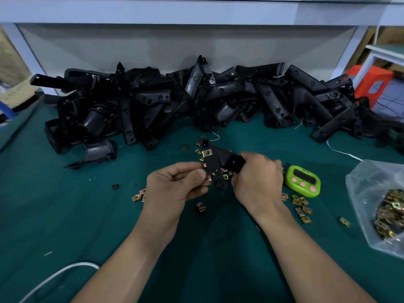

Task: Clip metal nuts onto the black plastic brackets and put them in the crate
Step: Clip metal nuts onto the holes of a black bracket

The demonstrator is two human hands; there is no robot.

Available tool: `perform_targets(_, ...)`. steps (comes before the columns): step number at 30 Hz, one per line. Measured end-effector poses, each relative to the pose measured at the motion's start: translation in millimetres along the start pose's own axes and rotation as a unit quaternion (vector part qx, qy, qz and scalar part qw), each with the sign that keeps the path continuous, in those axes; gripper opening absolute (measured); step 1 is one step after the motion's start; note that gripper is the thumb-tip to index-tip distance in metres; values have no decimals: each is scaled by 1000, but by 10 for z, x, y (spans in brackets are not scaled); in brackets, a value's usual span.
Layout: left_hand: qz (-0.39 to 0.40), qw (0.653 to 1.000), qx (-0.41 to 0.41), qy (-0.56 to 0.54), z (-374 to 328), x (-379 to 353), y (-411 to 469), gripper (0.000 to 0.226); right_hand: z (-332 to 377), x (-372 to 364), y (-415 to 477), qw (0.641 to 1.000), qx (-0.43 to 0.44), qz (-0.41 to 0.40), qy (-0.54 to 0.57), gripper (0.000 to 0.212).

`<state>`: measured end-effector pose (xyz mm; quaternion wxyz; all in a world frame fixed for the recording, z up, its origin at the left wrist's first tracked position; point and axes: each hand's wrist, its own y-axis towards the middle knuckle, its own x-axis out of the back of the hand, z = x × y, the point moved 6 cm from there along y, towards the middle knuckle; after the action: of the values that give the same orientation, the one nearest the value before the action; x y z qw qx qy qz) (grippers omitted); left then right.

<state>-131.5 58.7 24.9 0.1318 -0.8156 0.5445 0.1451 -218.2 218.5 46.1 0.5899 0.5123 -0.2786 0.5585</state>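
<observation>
A: L hand (181, 184)?
B: Thumb + forefinger clamped on a clip nut (207, 178), which touches the left edge of the held bracket (215, 162).
A: Bracket axis?
B: Flat strip runs far-to-near, above the mat (87, 215). Seated nut (207, 153) near far end. Push prob. goes rightward, across the strip.
A: R hand (258, 178)?
B: Fingers wrapped round bracket's right arm, bracing. Loose nuts (302, 206) lie further right. Crate: can't spot.

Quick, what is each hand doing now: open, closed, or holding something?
Left hand: pinches a metal nut at the edge of the black bracket.
Right hand: grips the black bracket.
</observation>
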Motion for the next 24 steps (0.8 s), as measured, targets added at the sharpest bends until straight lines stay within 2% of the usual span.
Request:
perform_targets(6,-40,998,-48,18,-54,34,-15,6,8,6,-16,1000,7,2,-1,33)
perform_targets(10,-59,993,-78,60,-93,38,-24,21,31,11,-27,1000,13,3,-14,35)
perform_targets(13,-63,993,-84,55,-103,30,-36,21,46,35,-34,999,17,-11,-43,34)
perform_targets(16,-58,995,-73,33,-98,16,-59,9,48,45,-33,998,16,-19,-56,34)
perform_targets(19,-38,997,-56,31,-60,-8,-69,21,15,39,-11,998,6,-20,-62,31)
perform_targets(24,34,999,26,-18,52,-70,-39,35,-33,69,25,996,0,-31,-86,32)
